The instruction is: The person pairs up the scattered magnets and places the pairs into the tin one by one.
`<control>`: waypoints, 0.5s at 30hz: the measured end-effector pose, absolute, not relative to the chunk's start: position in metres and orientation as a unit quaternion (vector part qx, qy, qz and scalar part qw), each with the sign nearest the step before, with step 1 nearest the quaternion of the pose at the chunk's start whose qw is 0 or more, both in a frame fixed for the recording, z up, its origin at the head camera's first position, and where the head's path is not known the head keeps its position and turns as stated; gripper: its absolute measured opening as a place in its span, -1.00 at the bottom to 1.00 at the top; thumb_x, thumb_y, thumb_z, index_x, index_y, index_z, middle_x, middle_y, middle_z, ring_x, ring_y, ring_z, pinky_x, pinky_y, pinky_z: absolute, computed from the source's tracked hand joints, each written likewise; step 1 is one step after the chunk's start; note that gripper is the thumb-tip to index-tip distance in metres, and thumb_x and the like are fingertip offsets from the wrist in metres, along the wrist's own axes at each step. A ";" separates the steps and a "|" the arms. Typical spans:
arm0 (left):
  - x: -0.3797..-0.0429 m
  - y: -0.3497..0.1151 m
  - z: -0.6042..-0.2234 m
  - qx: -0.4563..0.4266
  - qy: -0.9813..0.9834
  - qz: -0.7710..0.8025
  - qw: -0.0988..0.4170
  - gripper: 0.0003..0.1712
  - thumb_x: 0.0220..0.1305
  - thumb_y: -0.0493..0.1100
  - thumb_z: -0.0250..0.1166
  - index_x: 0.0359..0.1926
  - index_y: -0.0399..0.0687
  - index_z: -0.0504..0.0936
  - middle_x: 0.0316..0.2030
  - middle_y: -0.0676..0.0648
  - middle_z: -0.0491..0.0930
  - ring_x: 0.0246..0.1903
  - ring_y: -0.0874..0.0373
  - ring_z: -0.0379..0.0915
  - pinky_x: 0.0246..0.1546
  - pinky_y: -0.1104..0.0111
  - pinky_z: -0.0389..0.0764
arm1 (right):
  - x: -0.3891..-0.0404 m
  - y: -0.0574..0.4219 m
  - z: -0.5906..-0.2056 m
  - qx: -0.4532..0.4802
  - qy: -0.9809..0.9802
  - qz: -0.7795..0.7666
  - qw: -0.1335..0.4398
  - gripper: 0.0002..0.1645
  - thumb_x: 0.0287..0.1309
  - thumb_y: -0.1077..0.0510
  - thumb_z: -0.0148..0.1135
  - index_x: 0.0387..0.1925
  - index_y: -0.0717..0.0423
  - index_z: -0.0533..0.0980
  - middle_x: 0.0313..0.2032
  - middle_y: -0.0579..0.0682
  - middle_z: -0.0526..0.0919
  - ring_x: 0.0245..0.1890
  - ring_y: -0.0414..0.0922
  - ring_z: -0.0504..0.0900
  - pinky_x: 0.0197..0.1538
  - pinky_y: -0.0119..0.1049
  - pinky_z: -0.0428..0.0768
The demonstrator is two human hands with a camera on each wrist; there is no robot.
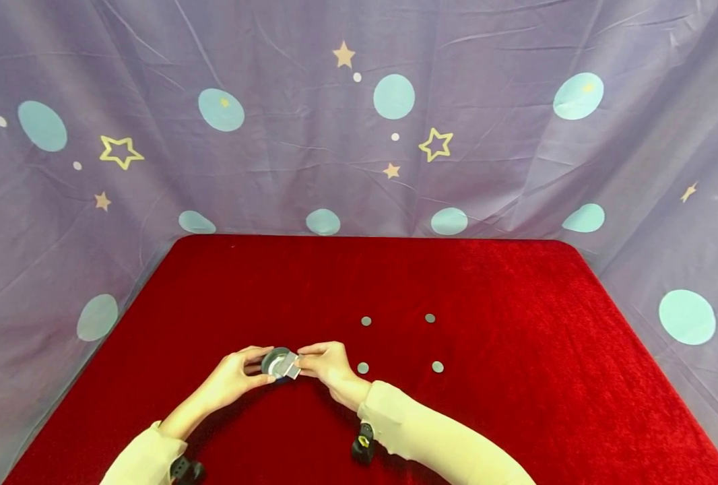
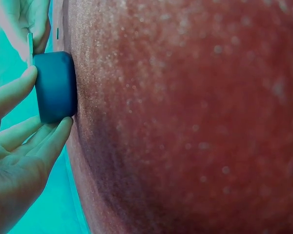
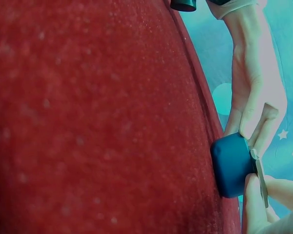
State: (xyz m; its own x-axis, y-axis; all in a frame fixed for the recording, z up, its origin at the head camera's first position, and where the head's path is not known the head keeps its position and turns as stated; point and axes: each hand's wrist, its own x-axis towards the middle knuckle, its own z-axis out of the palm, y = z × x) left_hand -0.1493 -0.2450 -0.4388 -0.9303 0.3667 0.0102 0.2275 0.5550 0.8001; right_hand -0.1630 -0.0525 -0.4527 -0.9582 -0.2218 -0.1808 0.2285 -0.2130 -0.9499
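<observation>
Bracketing the dish, fingers sit between table edges.

Blue container between fingers

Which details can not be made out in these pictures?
Head view: part of the inside of the round container, covered by the flat piece.
Head view: the piece's gripped end, behind the right hand.
Head view: any markings on the four small discs, too small.
Head view: both sleeves, cut off by the bottom edge.
Left wrist view: the container's inside, hidden by its wall.
</observation>
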 end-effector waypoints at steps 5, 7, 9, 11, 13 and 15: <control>-0.148 -0.245 -0.439 0.173 0.878 0.438 0.086 -0.33 -0.01 -0.22 0.33 0.08 -0.51 0.31 -0.04 -0.38 0.38 -0.10 -0.23 0.42 -0.16 0.27 0.52 | -0.161 -0.052 -0.447 -0.003 0.616 -0.774 0.144 -0.72 -0.17 0.56 0.15 -0.28 0.63 0.46 -0.40 0.41 0.58 -0.42 0.01 0.63 -0.31 -0.18 0.60; -0.148 -0.246 -0.439 0.178 0.877 0.438 0.084 -0.33 -0.01 -0.22 0.32 0.08 -0.52 0.30 -0.04 -0.38 0.38 -0.10 -0.22 0.42 -0.16 0.26 0.53 | -0.162 -0.053 -0.447 -0.006 0.617 -0.774 0.143 -0.72 -0.17 0.57 0.15 -0.29 0.64 0.46 -0.40 0.41 0.58 -0.44 0.01 0.62 -0.32 -0.18 0.60; -0.148 -0.246 -0.439 0.178 0.877 0.438 0.082 -0.33 -0.01 -0.23 0.33 0.08 -0.51 0.31 -0.04 -0.38 0.39 -0.10 -0.21 0.43 -0.17 0.27 0.53 | -0.163 -0.053 -0.448 -0.006 0.618 -0.773 0.144 -0.73 -0.17 0.57 0.15 -0.29 0.63 0.47 -0.40 0.41 0.58 -0.46 -0.02 0.62 -0.34 -0.19 0.60; -0.149 -0.245 -0.439 0.178 0.878 0.437 0.079 -0.34 -0.02 -0.23 0.33 0.07 -0.51 0.32 -0.05 -0.37 0.39 -0.11 -0.20 0.44 -0.17 0.28 0.53 | -0.165 -0.054 -0.451 -0.004 0.619 -0.772 0.146 -0.73 -0.17 0.57 0.16 -0.30 0.61 0.48 -0.42 0.40 0.58 -0.51 -0.07 0.61 -0.37 -0.21 0.61; -0.149 -0.245 -0.440 0.177 0.878 0.438 0.077 -0.35 -0.02 -0.23 0.34 0.06 -0.51 0.33 -0.05 -0.37 0.40 -0.11 -0.20 0.44 -0.17 0.29 0.53 | -0.167 -0.054 -0.454 -0.003 0.619 -0.771 0.149 -0.74 -0.17 0.56 0.18 -0.31 0.59 0.49 -0.43 0.37 0.59 -0.57 -0.13 0.59 -0.41 -0.24 0.61; -0.150 -0.244 -0.440 0.173 0.878 0.439 0.075 -0.35 -0.03 -0.23 0.34 0.05 -0.51 0.34 -0.05 -0.37 0.40 -0.12 -0.19 0.45 -0.18 0.31 0.53 | -0.166 -0.053 -0.453 -0.003 0.620 -0.769 0.154 -0.75 -0.17 0.56 0.17 -0.31 0.59 0.49 -0.44 0.37 0.59 -0.61 -0.15 0.57 -0.43 -0.24 0.61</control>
